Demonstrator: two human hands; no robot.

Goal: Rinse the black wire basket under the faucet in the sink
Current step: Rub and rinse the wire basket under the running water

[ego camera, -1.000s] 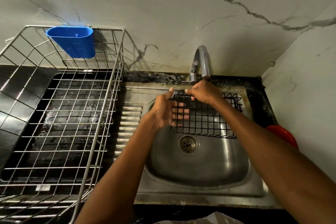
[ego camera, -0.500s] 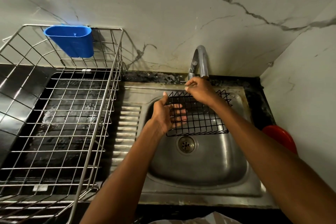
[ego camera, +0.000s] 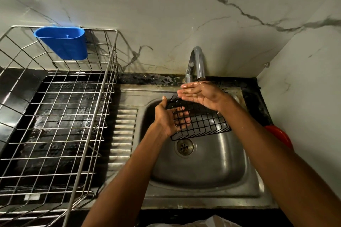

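Left hand (ego camera: 168, 118) grips black wire basket (ego camera: 203, 121) over sink (ego camera: 203, 167); right hand (ego camera: 201, 94) cupped, fingers relaxed, under faucet (ego camera: 198, 62).

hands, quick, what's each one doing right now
Left hand: holding the black wire basket, fingers through its side.
Right hand: open, palm up under the faucet, holding nothing.

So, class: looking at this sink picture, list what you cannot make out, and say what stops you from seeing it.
- Head view: the right hand covers the faucet mouth, so running water cannot be confirmed.
- Head view: the left hand's fingers lie behind the black wire basket; how firmly they hold it is unclear.
- Head view: the red object is mostly hidden by the right forearm.
- Head view: the pale item at the bottom edge is cut off.
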